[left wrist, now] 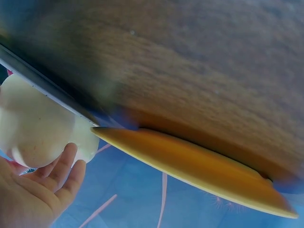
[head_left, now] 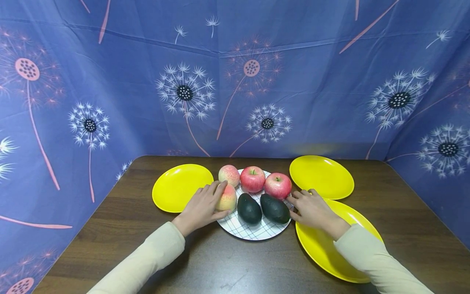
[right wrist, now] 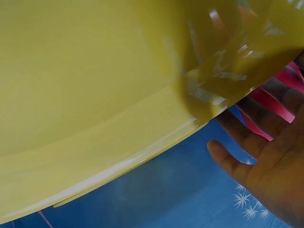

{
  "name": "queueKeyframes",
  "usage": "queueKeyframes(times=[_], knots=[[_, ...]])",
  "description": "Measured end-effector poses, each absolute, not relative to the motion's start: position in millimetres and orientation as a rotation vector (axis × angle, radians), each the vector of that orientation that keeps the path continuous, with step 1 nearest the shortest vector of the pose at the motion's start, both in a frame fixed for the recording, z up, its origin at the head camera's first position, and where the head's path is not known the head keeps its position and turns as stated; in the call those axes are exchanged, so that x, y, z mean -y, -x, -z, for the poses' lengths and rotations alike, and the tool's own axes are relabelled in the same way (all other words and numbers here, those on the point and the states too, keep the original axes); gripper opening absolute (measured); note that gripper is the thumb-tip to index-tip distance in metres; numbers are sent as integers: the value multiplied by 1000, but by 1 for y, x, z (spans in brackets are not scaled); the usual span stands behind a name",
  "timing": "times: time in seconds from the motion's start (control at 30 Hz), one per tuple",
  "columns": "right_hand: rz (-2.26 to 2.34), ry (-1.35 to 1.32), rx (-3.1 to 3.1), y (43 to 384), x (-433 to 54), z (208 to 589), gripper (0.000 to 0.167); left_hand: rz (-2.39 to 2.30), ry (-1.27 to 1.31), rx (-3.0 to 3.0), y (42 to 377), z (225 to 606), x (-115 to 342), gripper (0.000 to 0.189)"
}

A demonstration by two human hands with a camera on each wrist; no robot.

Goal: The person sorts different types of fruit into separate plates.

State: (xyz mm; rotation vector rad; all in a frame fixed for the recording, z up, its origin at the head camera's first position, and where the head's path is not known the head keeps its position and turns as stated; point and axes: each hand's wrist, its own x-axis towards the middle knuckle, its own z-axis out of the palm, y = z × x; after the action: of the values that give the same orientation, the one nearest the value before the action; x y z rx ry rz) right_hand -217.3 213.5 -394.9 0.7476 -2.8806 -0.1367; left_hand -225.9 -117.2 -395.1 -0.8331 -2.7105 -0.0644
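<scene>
Our left hand (head_left: 202, 205) cups the nearer peach (head_left: 227, 199) on the checked plate (head_left: 253, 233); our right hand (head_left: 316, 210), fingers loosely spread, is just beside the right avocado (head_left: 275, 209). Gripping the peach off-centre could roll it into the left avocado (head_left: 249, 209).

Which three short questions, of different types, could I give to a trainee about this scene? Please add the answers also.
1. How many avocados lie on the checked plate?
2. True or false: the left hand touches the nearer peach.
3. Which colour are the other three plates? A) green B) yellow C) red

Key: 1. Two. 2. True. 3. B.
</scene>
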Motion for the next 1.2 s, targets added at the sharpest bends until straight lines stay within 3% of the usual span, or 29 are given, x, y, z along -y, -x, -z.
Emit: queueKeyframes(times=[1.2], knots=[[157, -718, 2835, 215, -210, 400, 40, 149, 814, 2672, 227, 391, 114, 86]])
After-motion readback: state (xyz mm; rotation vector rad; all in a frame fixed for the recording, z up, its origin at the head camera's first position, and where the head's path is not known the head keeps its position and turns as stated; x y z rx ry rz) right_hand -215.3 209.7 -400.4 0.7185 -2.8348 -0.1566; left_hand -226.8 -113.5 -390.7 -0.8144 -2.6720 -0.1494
